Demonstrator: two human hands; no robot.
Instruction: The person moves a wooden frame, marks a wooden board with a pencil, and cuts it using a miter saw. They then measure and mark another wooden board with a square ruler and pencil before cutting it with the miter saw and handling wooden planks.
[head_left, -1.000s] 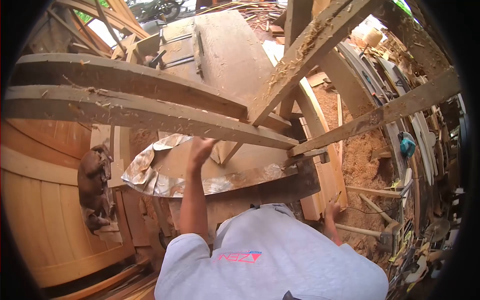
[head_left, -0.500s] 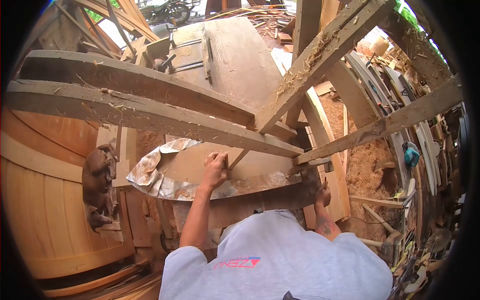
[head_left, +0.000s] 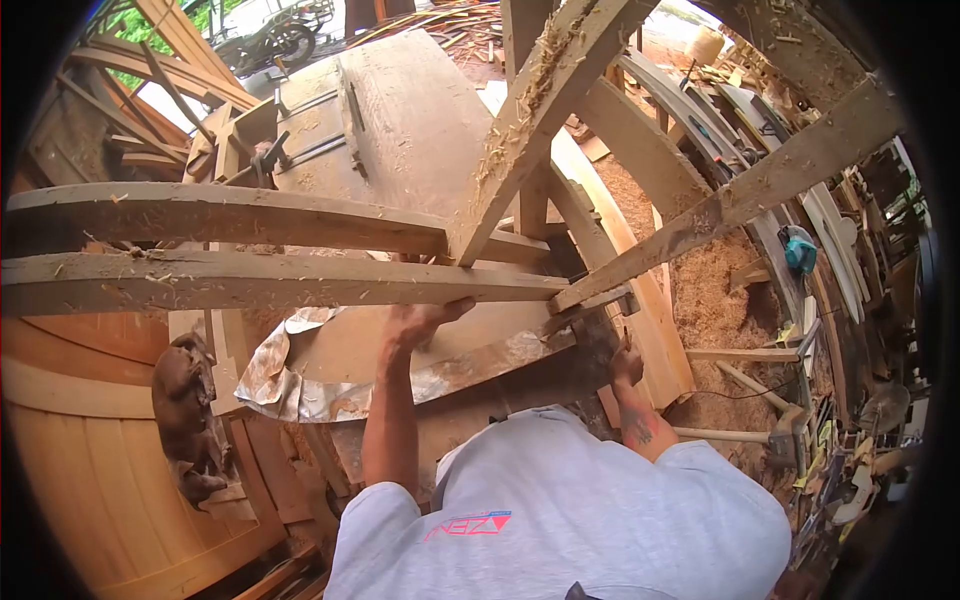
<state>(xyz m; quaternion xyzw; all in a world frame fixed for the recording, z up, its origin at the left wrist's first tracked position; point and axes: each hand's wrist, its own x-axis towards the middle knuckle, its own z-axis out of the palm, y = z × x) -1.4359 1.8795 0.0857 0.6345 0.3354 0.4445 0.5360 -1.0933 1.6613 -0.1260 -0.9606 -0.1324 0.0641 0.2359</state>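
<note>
My left hand is raised against a long wooden beam strewn with shavings. Its thumb lies along the beam's lower edge, and the fingers go behind the beam, mostly hidden; the hand appears closed around it. Under it is a curved brown board with a crumpled silvery sheet along its edge. My right hand is closed in a fist beside the right end of that board, near the beam joint. A thin brown thing sticks up from this fist, too small to name.
More beams converge above the board. A brown dog lies at the left beside a panelled wooden door. Wood shavings cover the floor at right, with a teal power tool beyond. A large panel lies ahead.
My left hand has moved up from over the board to the beam; the small wood piece beside it is out of sight. My right hand remains a fist. The view has shifted.
</note>
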